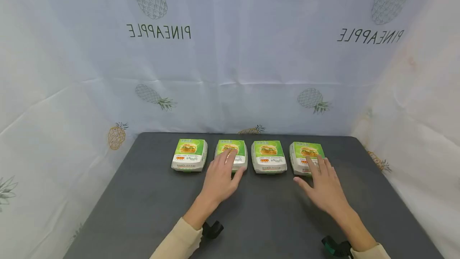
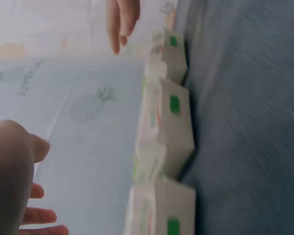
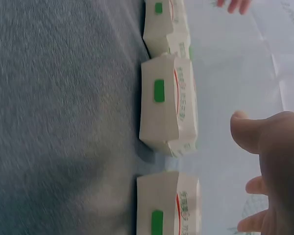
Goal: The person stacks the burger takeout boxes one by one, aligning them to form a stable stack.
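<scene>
Several white-and-green cardboard burger boxes stand in a row near the far edge of the table. My left hand (image 1: pixel 222 179) is over the front of the second burger box (image 1: pixel 241 152) from the left, its fingers extended and partly covering the lid. Over the front of the rightmost burger box (image 1: pixel 299 153) is my right hand (image 1: pixel 325 187), fingers spread. Both wrist views show gaps between the hands and the boxes, so neither hand grips anything. The leftmost burger box (image 1: pixel 188 155) and the third burger box (image 1: pixel 268 157) have no hand on them.
A dark grey table (image 1: pixel 266 219) lies beneath the boxes. White cloth (image 1: pixel 230 59) printed with pineapples hangs behind it and along both sides. Narrow gaps separate the boxes. Each wrist carries a black device (image 1: pixel 213 230).
</scene>
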Available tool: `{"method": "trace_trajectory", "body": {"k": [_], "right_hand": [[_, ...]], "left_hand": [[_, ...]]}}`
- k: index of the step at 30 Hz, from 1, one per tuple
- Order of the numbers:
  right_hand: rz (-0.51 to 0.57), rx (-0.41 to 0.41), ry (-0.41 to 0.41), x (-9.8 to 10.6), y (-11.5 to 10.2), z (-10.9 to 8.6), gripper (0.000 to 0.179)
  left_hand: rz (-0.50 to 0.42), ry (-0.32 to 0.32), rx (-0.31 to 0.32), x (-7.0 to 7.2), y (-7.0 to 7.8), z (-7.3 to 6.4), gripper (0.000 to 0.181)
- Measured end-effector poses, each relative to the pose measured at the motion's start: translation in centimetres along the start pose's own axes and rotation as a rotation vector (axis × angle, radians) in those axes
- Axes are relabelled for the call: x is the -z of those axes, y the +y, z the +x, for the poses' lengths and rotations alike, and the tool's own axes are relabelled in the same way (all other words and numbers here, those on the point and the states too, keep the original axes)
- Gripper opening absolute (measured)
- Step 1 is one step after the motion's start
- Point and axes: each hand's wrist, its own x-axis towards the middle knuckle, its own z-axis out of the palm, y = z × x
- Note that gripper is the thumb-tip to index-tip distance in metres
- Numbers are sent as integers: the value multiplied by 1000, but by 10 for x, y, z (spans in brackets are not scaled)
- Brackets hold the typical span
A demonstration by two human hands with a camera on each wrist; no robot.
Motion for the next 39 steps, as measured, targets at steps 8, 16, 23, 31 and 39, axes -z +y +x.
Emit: {"method": "trace_trajectory", "body": {"k": [8,16,23,31,39], "right_hand": [[24,-33,0,13,14,8,84],[90,-63,-2,17,29,14,81],[156,-78,-11,22,40,16,81],[221,-95,-7,25,53,23,81],[282,-127,-14,24,66,31,84]], "left_hand": [[-167,-49,-5,-19,32,33,53],[-310,-100,33,-43,53,54,52],[-445,-144,75,-58,63,65,53],[-642,-219,144,-74,80,82,55],[-700,-342,209,-91,96,99,60]]}}
